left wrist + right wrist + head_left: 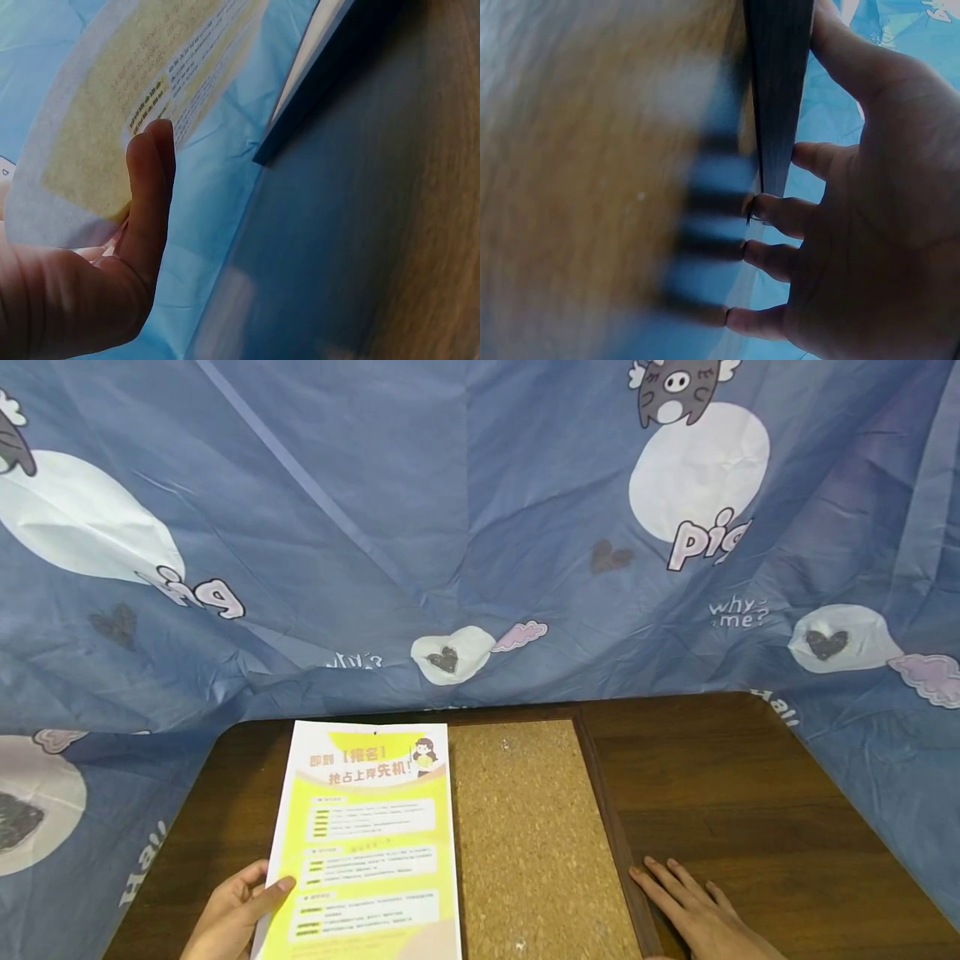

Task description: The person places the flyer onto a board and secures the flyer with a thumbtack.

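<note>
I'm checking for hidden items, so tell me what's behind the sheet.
The left hand pinches the sheet, fingers partly behind it. Cork shows past its right edge, table past its left. Whatever its middle hides cannot be seen, nor whether the cork continues there.

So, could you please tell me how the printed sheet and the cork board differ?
The printed sheet is white and yellow with text; the cork board is speckled brown. The left hand grips the sheet, while the right hand touches the board's dark frame. Both have straight edges.
</note>
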{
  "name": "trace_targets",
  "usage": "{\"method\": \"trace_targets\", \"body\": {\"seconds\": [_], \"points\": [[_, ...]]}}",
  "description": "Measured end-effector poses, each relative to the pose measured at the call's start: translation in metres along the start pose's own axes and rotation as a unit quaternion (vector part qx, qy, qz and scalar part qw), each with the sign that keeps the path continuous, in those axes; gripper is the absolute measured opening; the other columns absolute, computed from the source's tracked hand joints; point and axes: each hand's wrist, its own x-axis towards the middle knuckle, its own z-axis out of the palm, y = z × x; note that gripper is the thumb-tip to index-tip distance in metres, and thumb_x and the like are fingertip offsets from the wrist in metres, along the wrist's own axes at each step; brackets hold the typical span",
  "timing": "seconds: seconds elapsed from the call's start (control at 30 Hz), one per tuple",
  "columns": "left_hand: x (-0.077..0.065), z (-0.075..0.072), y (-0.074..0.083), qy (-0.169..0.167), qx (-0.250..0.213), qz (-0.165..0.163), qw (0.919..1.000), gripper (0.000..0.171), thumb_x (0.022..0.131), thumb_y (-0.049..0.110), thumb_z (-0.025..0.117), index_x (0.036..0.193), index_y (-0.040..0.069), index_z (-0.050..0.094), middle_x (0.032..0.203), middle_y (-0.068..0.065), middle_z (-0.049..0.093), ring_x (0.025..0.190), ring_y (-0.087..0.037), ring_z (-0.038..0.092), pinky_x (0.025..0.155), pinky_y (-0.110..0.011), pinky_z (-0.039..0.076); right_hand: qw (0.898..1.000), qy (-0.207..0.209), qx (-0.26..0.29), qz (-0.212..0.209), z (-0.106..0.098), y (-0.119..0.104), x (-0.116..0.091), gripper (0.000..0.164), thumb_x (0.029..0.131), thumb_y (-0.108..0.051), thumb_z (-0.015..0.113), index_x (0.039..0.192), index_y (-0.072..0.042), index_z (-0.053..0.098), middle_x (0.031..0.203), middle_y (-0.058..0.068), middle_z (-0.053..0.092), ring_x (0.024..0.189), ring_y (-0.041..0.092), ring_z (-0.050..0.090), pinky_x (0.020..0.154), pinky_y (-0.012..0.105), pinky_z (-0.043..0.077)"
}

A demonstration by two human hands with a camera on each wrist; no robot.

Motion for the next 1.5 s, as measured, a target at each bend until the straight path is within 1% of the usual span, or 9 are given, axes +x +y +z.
{"method": "trace_targets", "body": {"seconds": [0.27,0.33,0.57,0.63,0.77,0.87,1.07,1.23,1.5], "points": [[0.002,0.007,-0.001,0.009,-0.004,0.002,0.9999,0.023,0.101,0.016,0.058,0.117,0.0,0.055,0.094,-0.007,0.074,0.084,-0.028,0.072,0.073,-0.043,0.058,1.0,-0.009,0.01,-0.001,0.0,0.001,0.0,0.093,0.081,-0.061,0.071,0.155,-0.019,0.034,0.148,0.026,0.041,0.127,0.058,0.04,0.074,0.082,0.035],[0.003,0.009,-0.001,0.013,0.001,0.007,0.9999,0.023,0.101,0.016,0.058,0.117,0.0,0.055,0.093,-0.007,0.074,0.084,-0.027,0.072,0.073,-0.041,0.059,1.0,-0.009,0.012,-0.001,0.0,0.002,0.0,0.093,0.081,-0.061,0.072,0.155,-0.02,0.034,0.148,0.026,0.04,0.127,0.058,0.039,0.074,0.082,0.035],[0.005,0.018,-0.003,0.0,-0.007,0.034,0.9994,0.019,0.102,0.014,0.056,0.115,0.0,0.057,0.092,-0.006,0.073,0.083,-0.025,0.072,0.074,-0.039,0.059,1.0,0.0,0.01,-0.003,0.001,0.002,-0.001,0.092,0.081,-0.061,0.071,0.155,-0.021,0.033,0.148,0.026,0.041,0.128,0.058,0.039,0.075,0.081,0.035],[0.006,0.02,-0.003,0.004,-0.011,0.03,0.9995,0.02,0.102,0.013,0.056,0.117,0.0,0.057,0.092,-0.006,0.074,0.083,-0.025,0.073,0.074,-0.039,0.059,1.0,0.001,0.011,-0.003,0.002,0.002,-0.001,0.092,0.081,-0.061,0.071,0.155,-0.021,0.033,0.147,0.027,0.041,0.127,0.058,0.039,0.075,0.081,0.035],[0.006,0.025,-0.004,0.012,-0.007,0.028,0.9995,0.027,0.102,0.012,0.056,0.122,-0.006,0.054,0.092,-0.007,0.073,0.082,-0.025,0.073,0.072,-0.039,0.059,1.0,-0.001,0.015,-0.001,0.002,0.002,-0.001,0.092,0.082,-0.06,0.071,0.155,-0.02,0.034,0.147,0.027,0.041,0.127,0.058,0.039,0.075,0.082,0.034],[0.007,0.029,-0.004,0.018,-0.008,0.021,0.9996,0.028,0.102,0.012,0.057,0.123,-0.006,0.053,0.093,-0.007,0.073,0.083,-0.026,0.073,0.073,-0.039,0.059,1.0,-0.002,0.016,0.001,0.001,0.002,-0.001,0.091,0.082,-0.06,0.072,0.155,-0.02,0.034,0.148,0.026,0.041,0.128,0.058,0.039,0.075,0.082,0.034],[0.008,0.031,-0.005,0.012,0.002,0.034,0.9993,0.028,0.102,0.013,0.056,0.122,-0.007,0.053,0.091,-0.008,0.072,0.081,-0.025,0.072,0.072,-0.038,0.059,1.0,-0.006,0.022,0.005,0.0,0.002,0.0,0.092,0.082,-0.06,0.071,0.155,-0.02,0.033,0.148,0.027,0.04,0.128,0.058,0.038,0.077,0.082,0.033],[0.009,0.034,-0.005,0.009,-0.007,0.035,0.9993,0.023,0.102,0.013,0.056,0.118,-0.003,0.054,0.091,-0.008,0.073,0.082,-0.025,0.072,0.073,-0.039,0.059,1.0,-0.004,0.018,0.005,0.001,0.001,0.0,0.092,0.082,-0.061,0.071,0.155,-0.02,0.034,0.148,0.026,0.04,0.128,0.058,0.038,0.077,0.082,0.033],[0.01,0.036,-0.004,-0.014,-0.009,0.051,0.9986,0.027,0.102,0.017,0.057,0.12,-0.003,0.054,0.096,-0.009,0.073,0.085,-0.027,0.072,0.075,-0.039,0.058,1.0,0.022,0.002,-0.003,0.003,-0.001,-0.001,0.088,0.084,-0.06,0.07,0.155,-0.022,0.035,0.147,0.024,0.043,0.127,0.056,0.041,0.075,0.081,0.036]]}}
